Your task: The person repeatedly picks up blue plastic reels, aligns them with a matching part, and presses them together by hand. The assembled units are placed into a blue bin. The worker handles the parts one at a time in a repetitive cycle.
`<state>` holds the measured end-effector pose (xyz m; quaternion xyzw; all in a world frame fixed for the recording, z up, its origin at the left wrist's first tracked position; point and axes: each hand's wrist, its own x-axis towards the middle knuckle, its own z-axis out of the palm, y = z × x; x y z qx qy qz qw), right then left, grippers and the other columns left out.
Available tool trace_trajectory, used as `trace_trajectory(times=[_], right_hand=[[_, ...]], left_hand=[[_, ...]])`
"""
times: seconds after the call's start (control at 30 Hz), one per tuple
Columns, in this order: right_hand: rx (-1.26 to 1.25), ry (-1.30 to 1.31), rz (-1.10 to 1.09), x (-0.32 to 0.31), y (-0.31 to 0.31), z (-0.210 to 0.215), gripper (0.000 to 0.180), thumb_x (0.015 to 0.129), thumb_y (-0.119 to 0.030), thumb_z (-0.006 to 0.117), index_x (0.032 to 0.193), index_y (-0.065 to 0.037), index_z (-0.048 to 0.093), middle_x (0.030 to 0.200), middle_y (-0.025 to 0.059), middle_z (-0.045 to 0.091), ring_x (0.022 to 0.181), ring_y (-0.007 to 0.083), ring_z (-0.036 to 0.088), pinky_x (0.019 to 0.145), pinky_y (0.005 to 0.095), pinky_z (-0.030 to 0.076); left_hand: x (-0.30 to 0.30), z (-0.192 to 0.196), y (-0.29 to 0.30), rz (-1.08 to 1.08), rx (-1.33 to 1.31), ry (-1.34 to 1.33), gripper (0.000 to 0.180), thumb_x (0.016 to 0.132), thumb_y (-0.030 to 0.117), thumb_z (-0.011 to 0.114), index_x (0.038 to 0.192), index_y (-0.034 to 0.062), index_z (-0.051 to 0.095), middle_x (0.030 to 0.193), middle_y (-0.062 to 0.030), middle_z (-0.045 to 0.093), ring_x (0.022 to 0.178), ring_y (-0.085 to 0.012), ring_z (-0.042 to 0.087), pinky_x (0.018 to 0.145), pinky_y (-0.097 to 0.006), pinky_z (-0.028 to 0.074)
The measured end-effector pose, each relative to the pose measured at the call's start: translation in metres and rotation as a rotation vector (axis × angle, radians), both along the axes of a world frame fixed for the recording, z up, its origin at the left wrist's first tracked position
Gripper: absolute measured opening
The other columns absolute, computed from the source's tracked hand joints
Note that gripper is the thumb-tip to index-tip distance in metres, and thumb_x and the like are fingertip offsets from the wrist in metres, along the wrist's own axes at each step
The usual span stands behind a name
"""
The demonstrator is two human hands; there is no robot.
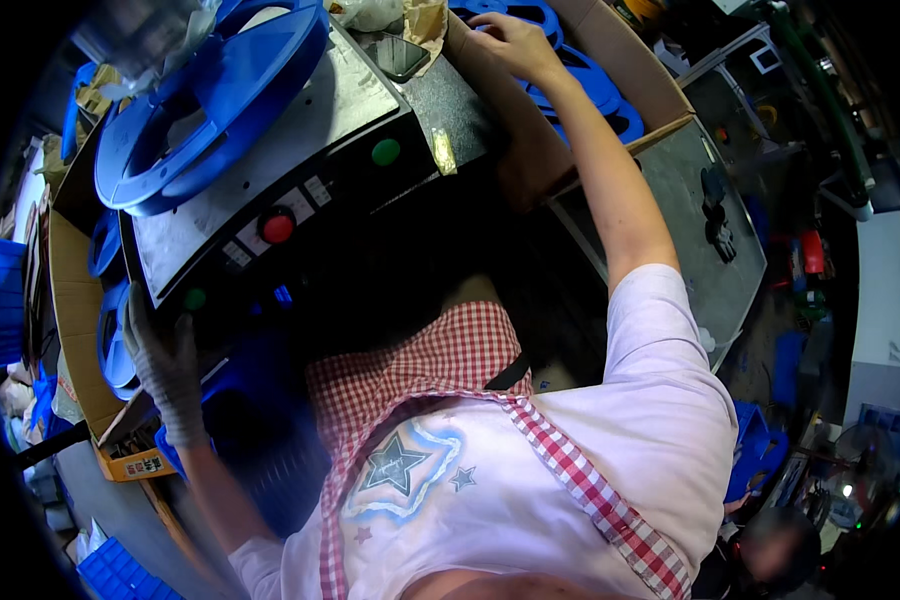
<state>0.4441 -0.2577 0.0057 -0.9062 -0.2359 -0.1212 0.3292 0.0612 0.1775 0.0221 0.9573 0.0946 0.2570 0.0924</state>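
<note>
Right hand (515,48): fingers bent over the box (650,75) — whether they hold anything cannot be told. Blue reels (592,84) lie just beside that grip. Left hand (166,372), gloved: thumb apart, nothing visibly held. Advisable — lift by the rim.

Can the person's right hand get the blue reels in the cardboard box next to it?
Probably yes. The right hand is at the open cardboard box, with its fingers close by the blue reels, and no lid seems to cover them. I can't tell whether it touches one.
</note>
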Motion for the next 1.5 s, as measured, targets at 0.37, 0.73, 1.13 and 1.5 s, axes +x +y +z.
trace_trajectory(times=[0.37,0.73,1.13,1.5], right_hand=[[-0.693,0.067,0.035,0.181,0.003,-0.110,0.050,0.092,-0.032,0.046,0.140,-0.018,0.042,0.140,0.0091,0.047,0.129,0.0294,0.043,0.103,0.0473,0.039],[-1.196,0.224,0.054,0.048,-0.101,-0.040,0.044,0.087,-0.044,0.060,0.123,-0.018,0.056,0.116,0.0092,0.062,0.109,0.0278,0.058,0.084,0.0500,0.046],[0.156,-0.667,-0.278,-0.129,-0.160,0.086,0.026,0.091,-0.034,0.059,0.091,-0.009,0.067,0.082,0.0164,0.067,0.076,0.0367,0.066,0.064,0.0413,0.052],[1.204,-0.032,0.174,-0.325,-0.135,0.096,0.050,0.097,-0.051,0.043,0.069,-0.010,0.045,0.060,-0.0009,0.035,0.057,0.0134,0.037,0.089,0.0506,0.047]], left_hand=[[-0.011,0.030,-0.047,0.044,-0.184,-0.062,0.058,0.086,-0.004,0.056,0.140,0.0110,0.042,0.140,-0.0158,0.045,0.131,-0.0315,0.043,0.086,-0.036,0.054],[0.067,0.081,-0.071,-0.177,0.137,-0.017,0.054,0.088,0.014,0.061,0.139,0.0102,0.044,0.138,-0.0152,0.047,0.131,-0.0332,0.042,0.108,-0.045,0.037],[0.158,0.072,-0.021,-0.392,0.379,0.111,0.041,0.088,0.006,0.057,0.128,0.0086,0.051,0.109,-0.0155,0.060,0.099,-0.0333,0.059,0.084,-0.043,0.048],[0.068,0.135,0.077,-0.315,0.814,-0.038,0.041,0.092,0.004,0.051,0.133,0.0042,0.047,0.118,-0.0170,0.059,0.105,-0.0309,0.058,0.089,-0.040,0.048]])
